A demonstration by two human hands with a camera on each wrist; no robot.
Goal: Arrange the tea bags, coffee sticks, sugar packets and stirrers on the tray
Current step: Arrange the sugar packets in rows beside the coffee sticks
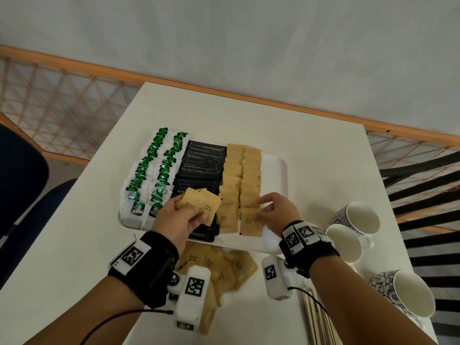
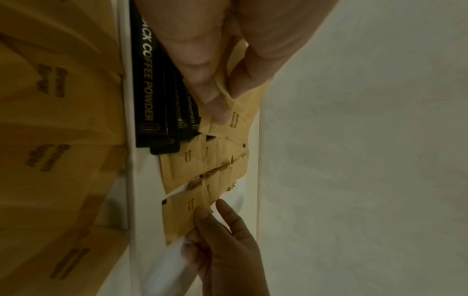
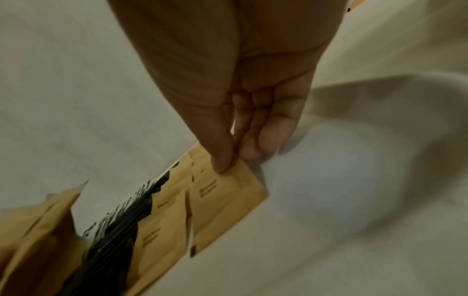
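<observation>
Head view: a white tray (image 1: 273, 170) sits on a white table (image 1: 311, 150). On it, from left to right, lie two rows of green-tagged tea bags (image 1: 151, 170), a column of black coffee sticks (image 1: 201, 168) and two rows of brown sugar packets (image 1: 242, 175); the tray's right part is bare. Three patterned mugs (image 1: 358, 220) stand to the right of the tray, a loose heap of sugar packets (image 1: 224, 267) lies on the table at the tray's near edge, and wooden stirrers (image 1: 318, 319) lie by the right forearm. The left hand (image 1: 179, 217) is raised over the near ends of the coffee sticks, thumb and fingers pinching a small fan of held sugar packets (image 1: 199, 205). The right hand (image 1: 276, 210) reaches in from the right, its fingertips at the right edge of the nearest packet (image 1: 250, 221) in the right-hand row.

Left wrist view: the left hand's (image 2: 215, 50) fingers (image 2: 202, 80) are clamped on the held packets (image 2: 235, 112) above the coffee sticks (image 2: 147, 96); beyond, the right hand (image 2: 222, 240) touches the end packet (image 2: 185, 210).

Right wrist view, blurred: the right hand's (image 3: 240, 100) thumb (image 3: 217, 152) and fingers meet on the corner of the nearest packet (image 3: 228, 200), which lies flat on the tray (image 3: 341, 170).
</observation>
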